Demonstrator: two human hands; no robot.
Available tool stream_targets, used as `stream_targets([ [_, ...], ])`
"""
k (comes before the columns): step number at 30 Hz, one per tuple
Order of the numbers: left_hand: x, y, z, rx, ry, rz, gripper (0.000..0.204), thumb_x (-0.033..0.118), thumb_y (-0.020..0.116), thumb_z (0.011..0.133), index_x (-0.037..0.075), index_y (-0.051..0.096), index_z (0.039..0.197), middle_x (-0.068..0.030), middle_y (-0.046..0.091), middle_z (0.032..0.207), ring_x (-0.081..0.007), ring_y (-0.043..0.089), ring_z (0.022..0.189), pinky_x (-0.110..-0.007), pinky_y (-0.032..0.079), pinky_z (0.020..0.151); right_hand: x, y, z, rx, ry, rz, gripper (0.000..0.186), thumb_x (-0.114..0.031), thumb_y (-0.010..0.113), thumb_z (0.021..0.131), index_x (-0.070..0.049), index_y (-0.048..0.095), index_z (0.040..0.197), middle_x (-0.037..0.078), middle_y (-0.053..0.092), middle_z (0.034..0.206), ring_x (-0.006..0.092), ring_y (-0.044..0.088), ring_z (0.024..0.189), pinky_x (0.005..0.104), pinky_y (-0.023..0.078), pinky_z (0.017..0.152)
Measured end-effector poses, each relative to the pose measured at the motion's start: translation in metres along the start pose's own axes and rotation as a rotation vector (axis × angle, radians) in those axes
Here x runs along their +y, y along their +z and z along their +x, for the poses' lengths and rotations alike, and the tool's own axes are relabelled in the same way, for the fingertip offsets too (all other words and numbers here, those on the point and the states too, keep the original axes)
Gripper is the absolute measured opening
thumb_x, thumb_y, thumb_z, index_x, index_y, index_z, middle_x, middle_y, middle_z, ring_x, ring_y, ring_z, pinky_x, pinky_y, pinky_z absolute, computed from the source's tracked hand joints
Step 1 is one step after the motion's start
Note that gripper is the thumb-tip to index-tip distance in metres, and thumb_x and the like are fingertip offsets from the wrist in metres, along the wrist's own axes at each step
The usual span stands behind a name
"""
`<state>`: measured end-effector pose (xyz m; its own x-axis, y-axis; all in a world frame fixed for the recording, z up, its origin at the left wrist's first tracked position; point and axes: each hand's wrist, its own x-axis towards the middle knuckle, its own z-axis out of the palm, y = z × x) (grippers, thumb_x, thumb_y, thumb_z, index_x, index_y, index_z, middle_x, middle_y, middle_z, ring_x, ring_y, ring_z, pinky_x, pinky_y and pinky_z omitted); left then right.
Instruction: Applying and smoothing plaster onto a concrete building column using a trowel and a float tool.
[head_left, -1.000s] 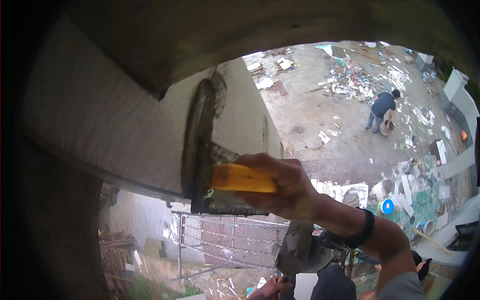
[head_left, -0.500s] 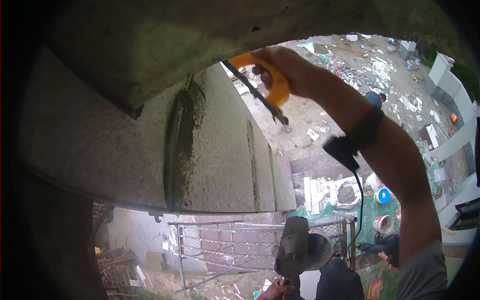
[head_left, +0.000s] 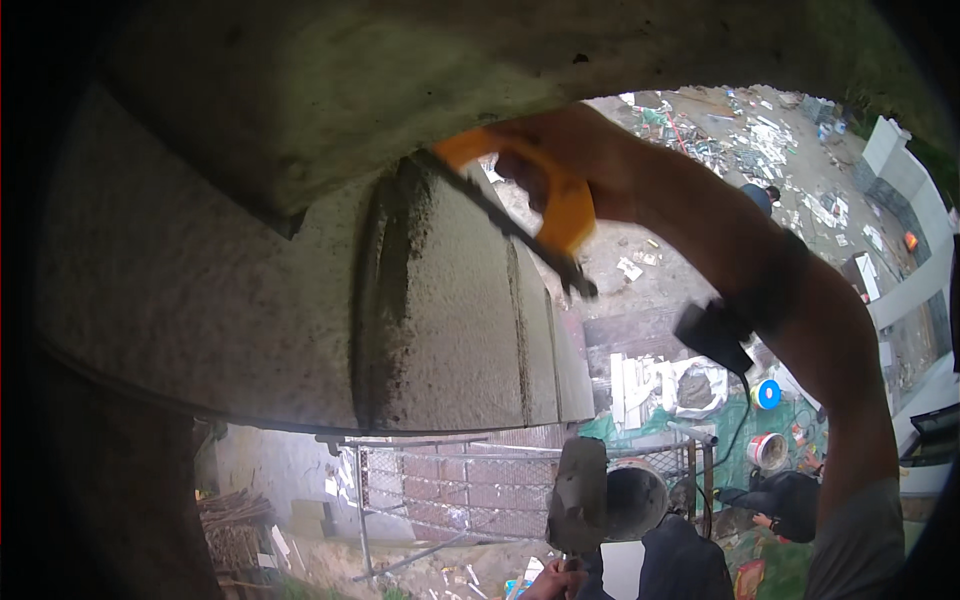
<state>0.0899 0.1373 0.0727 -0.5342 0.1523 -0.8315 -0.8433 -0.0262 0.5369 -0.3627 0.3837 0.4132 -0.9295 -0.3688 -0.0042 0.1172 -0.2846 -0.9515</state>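
My right hand point(head_left: 560, 150) grips the yellow handle point(head_left: 570, 210) of a float, whose dark blade point(head_left: 500, 220) is tilted just under the rough concrete overhang point(head_left: 350, 80); whether they touch I cannot tell. A black device point(head_left: 713, 335) with a cable is strapped to that forearm. Left of the float, a dark mortar streak point(head_left: 385, 310) runs along the pale ribbed surface point(head_left: 230, 300). My left hand point(head_left: 558, 580), at the lower edge, holds a mortar-smeared trowel point(head_left: 577, 485) by its handle, beside a round bucket point(head_left: 635, 495).
Below stand a metal mesh railing point(head_left: 420, 480) and, lower right, a crouching person point(head_left: 780, 510) near a white bucket point(head_left: 768, 450). Another person point(head_left: 760, 195) is partly hidden behind my arm. Scattered debris point(head_left: 760, 140) covers the ground; a pale wall point(head_left: 885, 145) runs along the right.
My right hand rose with the float from the lower streak to the overhang, then shifted slightly down and rightward. My left hand stayed low with the trowel.
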Motion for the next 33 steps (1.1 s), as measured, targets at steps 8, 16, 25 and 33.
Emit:
stream_targets([
  [8,0.029,0.018,-0.007,-0.082,-0.092,0.02,0.014,0.013,0.065,0.084,0.005,0.057,0.077,-0.0014,0.052,0.054,-0.009,0.047,0.044,-0.024,0.037,0.04,0.012,0.049,-0.089,-0.155,0.027,-0.045,0.029,-0.027,0.05,0.099,0.001,0.055,0.107,0.001,0.054,0.065,0.0071,0.052,0.041,0.0219,0.044,0.034],
  [16,-0.005,-0.004,0.022,-0.105,-0.101,0.135,0.029,0.018,0.066,0.085,0.005,0.056,0.061,-0.0017,0.051,0.047,-0.0106,0.044,0.033,-0.025,0.033,0.033,0.045,0.05,-0.143,-0.341,-0.135,-0.268,0.035,-0.033,0.052,0.098,0.0,0.057,0.108,0.015,0.064,0.086,0.0225,0.063,0.075,0.0384,0.052,0.069],
  [25,0.005,-0.003,0.023,-0.162,-0.038,0.188,0.024,0.018,0.065,0.085,0.004,0.059,0.066,-0.0022,0.052,0.048,-0.0118,0.043,0.032,-0.027,0.036,0.033,0.046,-0.006,-0.044,0.024,-0.439,-0.443,0.038,-0.021,0.075,0.082,0.001,0.062,0.11,0.008,0.067,0.086,0.0125,0.063,0.067,0.0263,0.051,0.059],
  [33,0.021,0.012,-0.009,-0.107,-0.022,-0.025,0.01,0.012,0.063,0.082,0.003,0.061,0.08,-0.0014,0.053,0.056,-0.0095,0.048,0.045,-0.025,0.042,0.045,0.079,-0.003,0.009,0.076,-0.562,-0.628,0.032,-0.011,0.065,0.087,-0.002,0.058,0.117,0.004,0.061,0.077,0.0087,0.055,0.053,0.0222,0.046,0.048],
])
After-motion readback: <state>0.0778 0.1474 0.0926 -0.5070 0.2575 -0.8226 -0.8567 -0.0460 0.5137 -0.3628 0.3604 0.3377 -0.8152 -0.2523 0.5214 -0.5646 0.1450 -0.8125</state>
